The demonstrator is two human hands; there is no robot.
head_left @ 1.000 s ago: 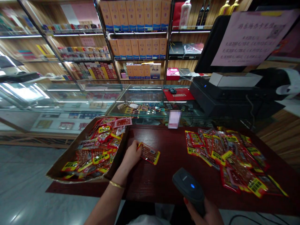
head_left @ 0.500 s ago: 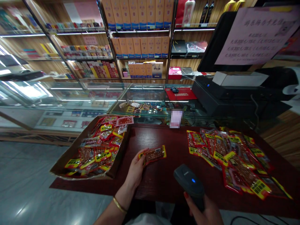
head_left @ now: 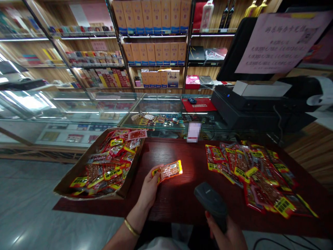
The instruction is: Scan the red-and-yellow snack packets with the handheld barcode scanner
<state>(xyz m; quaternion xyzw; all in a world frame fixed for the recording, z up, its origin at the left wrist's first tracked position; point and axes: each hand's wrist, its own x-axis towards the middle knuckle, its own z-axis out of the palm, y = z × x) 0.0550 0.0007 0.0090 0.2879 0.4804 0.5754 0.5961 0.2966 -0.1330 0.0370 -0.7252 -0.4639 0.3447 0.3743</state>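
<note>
Between thumb and fingers, my left hand [head_left: 149,187] grips one end of a red and yellow snack packet [head_left: 170,170], its clear front showing brown strips. Light falls on that packet and on the tabletop beside it. My right hand [head_left: 226,231] is wrapped round the handle of a dark barcode scanner [head_left: 212,201], whose head points toward the lit packet. To the left stands an open cardboard box [head_left: 125,194] full of similar packets [head_left: 111,163]. A loose heap of such packets [head_left: 241,163] lies on the table's right side.
The dark red table [head_left: 179,205] meets a glass display counter [head_left: 104,104]. A black monitor [head_left: 239,52] with a paper sign stands at the back right, above a black cash drawer [head_left: 234,107]. A mouse [head_left: 191,100] rests on a red mat. Cables [head_left: 275,241] lie at the lower right.
The scanner's light now shines on the packet in my left hand, and the blue light on the scanner has gone out. Both hands keep their grip almost in place.
</note>
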